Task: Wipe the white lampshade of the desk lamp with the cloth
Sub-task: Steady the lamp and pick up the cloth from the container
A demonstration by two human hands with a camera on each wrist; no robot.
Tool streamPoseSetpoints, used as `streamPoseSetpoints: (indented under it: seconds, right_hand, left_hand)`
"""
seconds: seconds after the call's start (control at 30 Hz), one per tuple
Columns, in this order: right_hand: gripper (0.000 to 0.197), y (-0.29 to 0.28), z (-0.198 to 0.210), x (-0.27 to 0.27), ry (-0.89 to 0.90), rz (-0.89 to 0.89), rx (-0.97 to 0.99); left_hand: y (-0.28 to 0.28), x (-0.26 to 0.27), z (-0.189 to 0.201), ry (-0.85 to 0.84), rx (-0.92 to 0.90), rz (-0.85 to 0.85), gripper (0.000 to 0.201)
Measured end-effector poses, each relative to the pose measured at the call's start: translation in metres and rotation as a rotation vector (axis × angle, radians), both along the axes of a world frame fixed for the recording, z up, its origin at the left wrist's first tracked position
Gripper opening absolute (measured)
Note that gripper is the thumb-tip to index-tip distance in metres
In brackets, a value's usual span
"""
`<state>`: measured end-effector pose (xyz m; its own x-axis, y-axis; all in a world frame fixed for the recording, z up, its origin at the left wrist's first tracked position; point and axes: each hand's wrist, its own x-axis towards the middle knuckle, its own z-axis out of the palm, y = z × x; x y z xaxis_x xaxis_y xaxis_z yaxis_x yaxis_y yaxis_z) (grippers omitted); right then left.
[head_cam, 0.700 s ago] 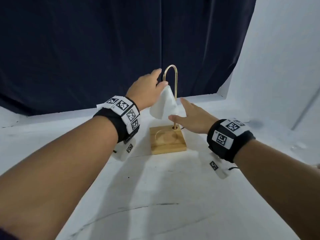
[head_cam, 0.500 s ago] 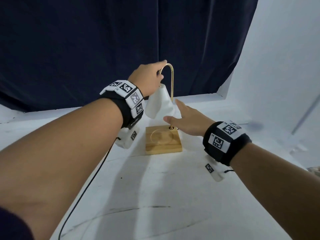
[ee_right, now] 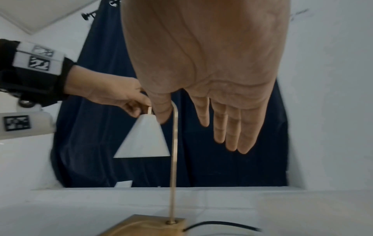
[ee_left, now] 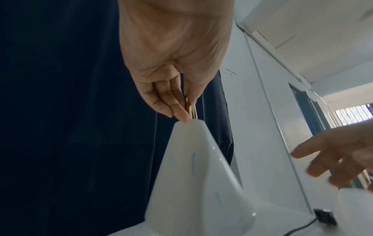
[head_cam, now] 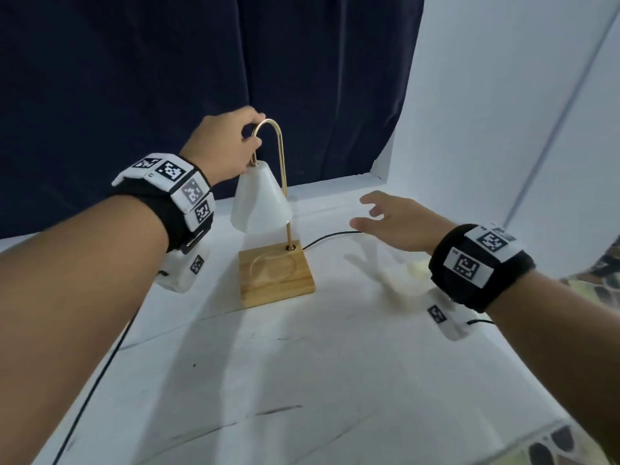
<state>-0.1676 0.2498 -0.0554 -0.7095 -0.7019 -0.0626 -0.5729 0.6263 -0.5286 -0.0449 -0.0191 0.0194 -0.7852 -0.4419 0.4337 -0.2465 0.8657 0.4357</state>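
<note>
The desk lamp has a white cone lampshade [head_cam: 261, 203] [ee_left: 197, 183] [ee_right: 143, 138] hanging from a gold arched stem [head_cam: 281, 156] on a wooden base [head_cam: 278, 273]. My left hand [head_cam: 253, 132] [ee_left: 185, 115] [ee_right: 139, 108] pinches the stem just above the shade's top. My right hand [head_cam: 364, 211] [ee_right: 201, 127] [ee_left: 322, 161] hovers to the right of the lamp with straight fingers, empty and apart from it. A pale blurred patch [head_cam: 414, 266] lies on the table under my right wrist. I cannot tell if it is the cloth.
A black cord [head_cam: 328, 236] runs right from the base across the white table [head_cam: 268, 380]. Another thin cable [head_cam: 100, 374] trails along the table's left. A dark curtain [head_cam: 167, 78] hangs behind the lamp and a white wall [head_cam: 486, 112] stands at the right.
My left hand has closed on the stem above the shade. My right hand has drawn away from the lamp's stem to the right, uncovering the cord.
</note>
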Motion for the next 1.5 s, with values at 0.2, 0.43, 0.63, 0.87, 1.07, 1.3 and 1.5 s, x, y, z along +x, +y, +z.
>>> streamPoseSetpoints:
  seconds: [0.2,0.43,0.63,0.87,1.07,1.3,1.5]
  right_hand:
    - [0.023,0.044,-0.020,-0.062,0.123,-0.025,0.370]
    - [0.048,0.035,-0.069,-0.096,0.023,0.029,0.547]
    - [0.058,0.029,-0.094,-0.103,0.096,0.132,0.642]
    - [0.033,0.028,-0.101,-0.116,0.168,0.134,0.569]
    - [0.029,0.039,-0.093,-0.112,0.199,0.179,0.477]
    - [0.044,0.065,-0.052,-0.107,0.201,0.087,0.069]
    - [0.006,0.067,-0.019,-0.088,0.253,0.076,-0.130]
  left_hand:
    - [-0.002,-0.006,0.004,-0.019,0.011,-0.030,0.025]
    - [-0.004,-0.007,0.005,-0.044,0.006,-0.035,0.025]
    - [-0.001,-0.006,0.006,-0.058,0.010,-0.025,0.028]
    - [-0.001,-0.007,0.007,-0.075,0.001,-0.018,0.029]
    - [-0.002,-0.007,0.007,-0.077,0.004,-0.026,0.029]
    - [-0.005,-0.006,0.006,-0.085,-0.022,-0.050,0.026]
    - [-0.006,-0.007,0.006,-0.085,-0.030,-0.055,0.026]
